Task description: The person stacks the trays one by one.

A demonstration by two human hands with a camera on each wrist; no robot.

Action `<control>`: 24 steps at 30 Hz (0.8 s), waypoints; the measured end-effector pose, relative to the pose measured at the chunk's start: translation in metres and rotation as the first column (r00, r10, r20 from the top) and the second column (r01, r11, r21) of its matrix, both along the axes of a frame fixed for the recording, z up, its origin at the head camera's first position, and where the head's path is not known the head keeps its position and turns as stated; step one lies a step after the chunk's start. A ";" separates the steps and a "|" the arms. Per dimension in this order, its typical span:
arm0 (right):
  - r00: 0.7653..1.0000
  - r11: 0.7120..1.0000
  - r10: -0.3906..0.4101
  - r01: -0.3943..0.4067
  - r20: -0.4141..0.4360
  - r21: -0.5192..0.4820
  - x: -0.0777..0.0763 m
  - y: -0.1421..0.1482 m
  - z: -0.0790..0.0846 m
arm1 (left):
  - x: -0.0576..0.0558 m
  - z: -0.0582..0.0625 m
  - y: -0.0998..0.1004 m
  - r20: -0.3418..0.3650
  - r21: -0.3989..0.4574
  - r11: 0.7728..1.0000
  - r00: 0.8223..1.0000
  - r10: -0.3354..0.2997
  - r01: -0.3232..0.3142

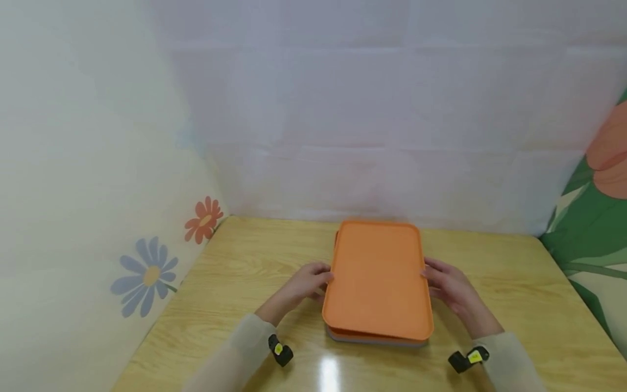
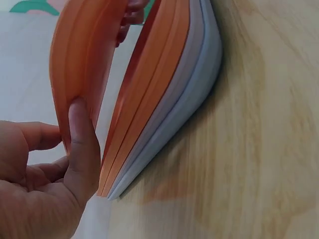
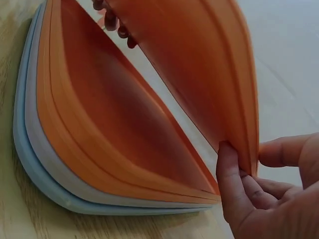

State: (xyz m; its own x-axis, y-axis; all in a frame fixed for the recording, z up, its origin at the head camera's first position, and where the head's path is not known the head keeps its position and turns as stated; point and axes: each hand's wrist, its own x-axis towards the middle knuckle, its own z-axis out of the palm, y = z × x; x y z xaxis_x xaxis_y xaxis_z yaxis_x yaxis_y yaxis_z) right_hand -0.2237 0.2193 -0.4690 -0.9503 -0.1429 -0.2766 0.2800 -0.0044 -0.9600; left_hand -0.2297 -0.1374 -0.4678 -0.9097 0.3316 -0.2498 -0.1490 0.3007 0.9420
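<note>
Raised above a stack is an orange rectangular tray (image 1: 377,277) with rounded corners and a low rim. My left hand (image 1: 307,280) pinches its left edge between thumb and fingers. On the opposite edge, my right hand (image 1: 453,288) grips the rim the same way. Below, the stack has orange trays (image 3: 114,104) on top, then a pale grey-lavender tray (image 3: 37,134), and a light blue tray (image 2: 199,87) at the bottom. A gap separates the held tray from the stack in both wrist views. From the head, the held tray hides most of the stack.
The stack stands on a wood-grain table (image 1: 245,256). A pale creased sheet (image 1: 367,109) hangs behind the table. Flower-patterned panels rise at the left (image 1: 73,163) and right (image 1: 595,245). Each wrist bears a small black camera.
</note>
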 end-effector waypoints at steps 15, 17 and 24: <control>0.997 0.989 0.028 -0.018 -0.067 0.146 -0.002 -0.001 -0.008 | -0.002 -0.004 0.012 -0.089 -0.136 0.991 0.996 -0.013 0.001; 0.997 0.987 0.026 -0.014 -0.072 0.161 -0.003 -0.002 -0.008 | -0.003 -0.001 0.014 -0.105 -0.166 0.986 0.994 -0.015 -0.002; 0.994 0.970 0.032 -0.005 -0.107 0.242 -0.006 -0.005 -0.007 | -0.006 0.004 0.018 -0.153 -0.278 0.961 0.988 -0.032 -0.012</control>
State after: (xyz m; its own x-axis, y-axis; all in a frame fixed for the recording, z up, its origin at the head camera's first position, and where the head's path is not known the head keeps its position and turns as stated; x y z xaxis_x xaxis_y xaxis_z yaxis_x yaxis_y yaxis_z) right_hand -0.2298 0.2140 -0.4757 -0.9745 -0.1027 -0.1997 0.1713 0.2348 -0.9568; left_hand -0.2352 -0.1194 -0.4642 -0.9415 0.2783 -0.1899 -0.0042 0.5539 0.8326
